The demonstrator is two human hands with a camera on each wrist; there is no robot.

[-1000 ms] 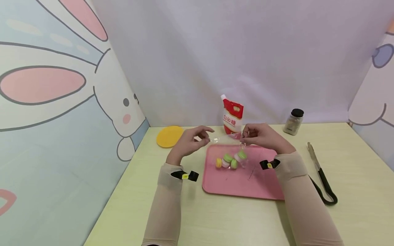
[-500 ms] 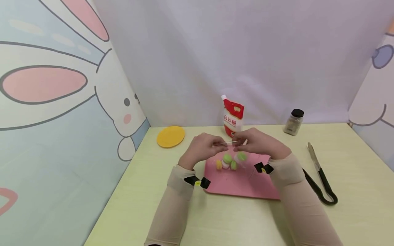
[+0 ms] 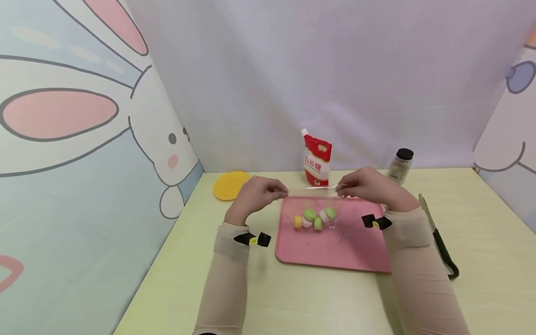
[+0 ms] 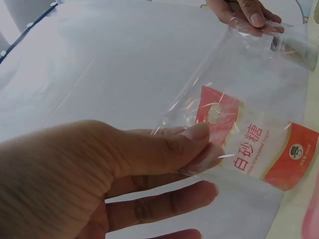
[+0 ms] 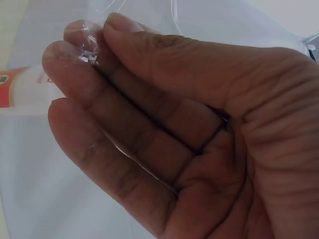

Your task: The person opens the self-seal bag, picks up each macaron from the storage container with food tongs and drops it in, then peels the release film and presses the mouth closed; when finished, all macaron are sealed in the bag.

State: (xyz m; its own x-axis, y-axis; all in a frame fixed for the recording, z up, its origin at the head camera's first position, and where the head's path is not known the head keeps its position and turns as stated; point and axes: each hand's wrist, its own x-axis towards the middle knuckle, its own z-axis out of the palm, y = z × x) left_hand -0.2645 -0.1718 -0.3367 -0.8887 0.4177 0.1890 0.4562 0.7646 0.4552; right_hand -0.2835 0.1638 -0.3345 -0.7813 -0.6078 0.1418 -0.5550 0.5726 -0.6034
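A clear plastic bag (image 3: 310,191) is stretched nearly level between the two hands above the back of a pink tray (image 3: 335,251). At its left corner, the thumb and forefinger of my left hand (image 3: 257,195) pinch the plastic; the other fingers extend beneath in the left wrist view. The right corner is pinched between thumb and fingertips of my right hand (image 3: 370,188), also seen in the right wrist view. Several macarons, including a green macaron (image 3: 318,224) and a yellow macaron (image 3: 298,222), lie clustered below. Whether they are inside the clear plastic I cannot tell.
A red and white sugar pouch (image 3: 317,160) stands behind the tray, partly seen through the bag. A black-lidded jar (image 3: 400,166) is at back right, a yellow disc (image 3: 228,186) at back left. Black-handled tongs (image 3: 443,251) lie right, partly behind the right forearm.
Both hands first came together over the tray, then drew apart again, the left going left and the right going right. The bag's edge is now taut. The macarons have stayed almost in place.
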